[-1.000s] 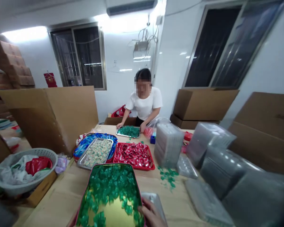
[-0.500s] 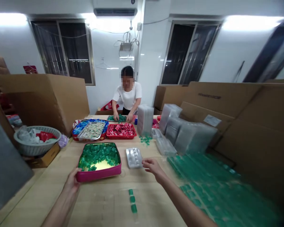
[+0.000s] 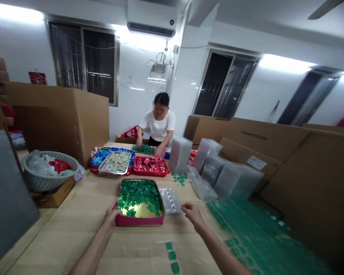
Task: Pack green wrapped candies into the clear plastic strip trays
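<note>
My left hand [image 3: 112,218] grips the near left corner of a pink-sided tin [image 3: 140,221] with a gold inside. Many small green wrapped pieces [image 3: 139,193] lie in the tin, with bare gold showing near its front. Right beside the tin is a stack of clear plastic blister trays [image 3: 172,204], its left edge partly hidden by the tin. My right hand [image 3: 191,214] is just right of this stack, fingers drawn together; what they hold, if anything, is too small to make out. Closer to me, several green pieces [image 3: 172,255] stand in a row in a faint clear tray.
A red basket of red packets [image 3: 151,172] and a metal tray of pale pieces [image 3: 116,172] stand farther back. Tall stacks of clear trays [image 3: 180,154] and filled green trays [image 3: 246,225] are at right. A co-worker [image 3: 159,126] handles green pieces across the table.
The tin in my left hand has moved right, up against the clear tray stack. My right hand's fingers have gone from spread to drawn together. The camera view has tilted.
</note>
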A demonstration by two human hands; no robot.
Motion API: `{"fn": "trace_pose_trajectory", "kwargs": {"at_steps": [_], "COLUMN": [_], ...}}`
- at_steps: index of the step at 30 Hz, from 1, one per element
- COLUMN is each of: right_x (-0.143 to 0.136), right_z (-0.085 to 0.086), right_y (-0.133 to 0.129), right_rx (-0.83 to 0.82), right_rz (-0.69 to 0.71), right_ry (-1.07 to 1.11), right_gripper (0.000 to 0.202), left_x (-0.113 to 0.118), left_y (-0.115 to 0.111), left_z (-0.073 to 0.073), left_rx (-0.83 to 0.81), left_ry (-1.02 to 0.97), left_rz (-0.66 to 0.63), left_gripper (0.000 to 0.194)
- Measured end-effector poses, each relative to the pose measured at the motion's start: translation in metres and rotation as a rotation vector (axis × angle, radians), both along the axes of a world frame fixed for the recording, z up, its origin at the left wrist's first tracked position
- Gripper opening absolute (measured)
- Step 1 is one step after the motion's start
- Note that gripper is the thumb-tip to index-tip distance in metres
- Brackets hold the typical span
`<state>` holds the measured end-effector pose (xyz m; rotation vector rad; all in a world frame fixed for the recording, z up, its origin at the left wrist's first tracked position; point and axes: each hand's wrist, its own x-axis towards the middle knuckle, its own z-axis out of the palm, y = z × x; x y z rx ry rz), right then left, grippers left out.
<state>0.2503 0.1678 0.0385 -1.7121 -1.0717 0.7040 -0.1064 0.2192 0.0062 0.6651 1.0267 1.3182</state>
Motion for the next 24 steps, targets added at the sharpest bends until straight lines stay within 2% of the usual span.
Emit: {"fn": "trace_pose_trajectory", "kwargs": {"at_steps": [3, 6, 10, 14, 19, 24], "right_x": [-0.002, -0.006, -0.008, 0.000, 0.006, 0.009], "right_z": [-0.002, -0.008, -0.017, -0.023, -0.024, -0.012], "right_y": [0.008, 0.009, 0.004, -0.002, -0.016, -0.038], "right_rx": [0.016, 0.037, 0.053, 0.091, 0.152, 0.194], "right_rz": [0.011, 0.019, 0.061, 0.139, 0.216, 0.320], "right_ry": [0.000, 0.010, 0.031, 0.071, 0.145, 0.225], "right_gripper": [0.020, 0.023, 0.029, 0.030, 0.029, 0.028], "left_x": [0.010, 0.020, 0.030, 0.030, 0.033, 0.060], "left_y": [0.012, 0.022, 0.025, 0.012, -0.003, 0.010], "left_z": [-0.008, -0.012, -0.012, -0.009, 0.010, 0.034], "left_rx": [-0.033, -0.052, -0.003, 0.079, 0.145, 0.122], "left_ry": [0.056, 0.120, 0.242, 0.432, 0.745, 0.890], "left_rz": [0.103, 0.153, 0.138, 0.100, 0.173, 0.066], "left_gripper": [0.060, 0.069, 0.062, 0.054, 0.050, 0.020]}}
